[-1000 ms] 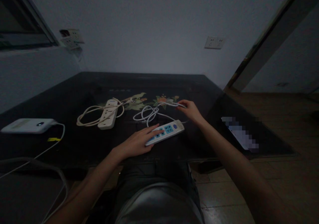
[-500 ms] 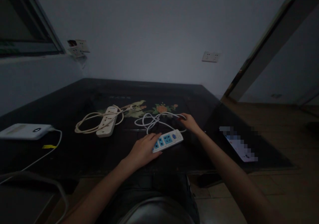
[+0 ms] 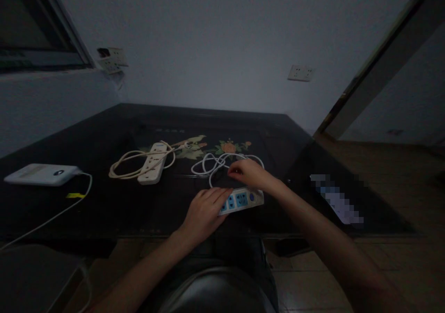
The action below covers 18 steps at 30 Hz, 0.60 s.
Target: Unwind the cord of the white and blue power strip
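Power strip (image 3: 246,201), blue-socketed, steadied on the dark table (image 3: 163,213); its white cord (image 3: 231,154) loops behind.
The left hand (image 3: 205,211) clasps its left end; firm, level pressure should prevent sliding. The right hand (image 3: 247,172) bunches its fingertips near the cord; whether they pinch it, I cannot tell.

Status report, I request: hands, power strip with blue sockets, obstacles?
Left hand holds power strip. Right hand beside white cable, grip unclear. Cable loops beyond strip.

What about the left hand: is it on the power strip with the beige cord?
No, the left hand is on the blue-socketed power strip, nearer the person.
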Motion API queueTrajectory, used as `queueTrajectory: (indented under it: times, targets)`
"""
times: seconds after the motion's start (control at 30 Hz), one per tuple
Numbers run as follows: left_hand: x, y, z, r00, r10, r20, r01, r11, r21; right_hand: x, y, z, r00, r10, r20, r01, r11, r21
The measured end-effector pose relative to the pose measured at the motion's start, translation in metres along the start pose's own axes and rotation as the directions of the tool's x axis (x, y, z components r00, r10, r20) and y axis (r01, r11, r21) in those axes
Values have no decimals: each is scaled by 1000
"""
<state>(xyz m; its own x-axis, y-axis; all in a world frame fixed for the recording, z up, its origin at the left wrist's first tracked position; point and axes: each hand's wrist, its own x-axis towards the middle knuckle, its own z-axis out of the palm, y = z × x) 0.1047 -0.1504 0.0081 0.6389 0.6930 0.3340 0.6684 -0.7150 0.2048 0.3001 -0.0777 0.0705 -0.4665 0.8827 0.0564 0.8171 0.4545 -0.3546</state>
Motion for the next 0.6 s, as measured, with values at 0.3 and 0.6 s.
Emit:
queueTrajectory:
  times: [0.3,0.6]
  targets:
    - [-12,6,4,999,43,-9,-43,999,1,39,-29,27,913,20,407,35,991,-126]
    - [-11,16,2,998,60,12,-59,998,-36,22,-27,23,929,188,318,-113,964,-240]
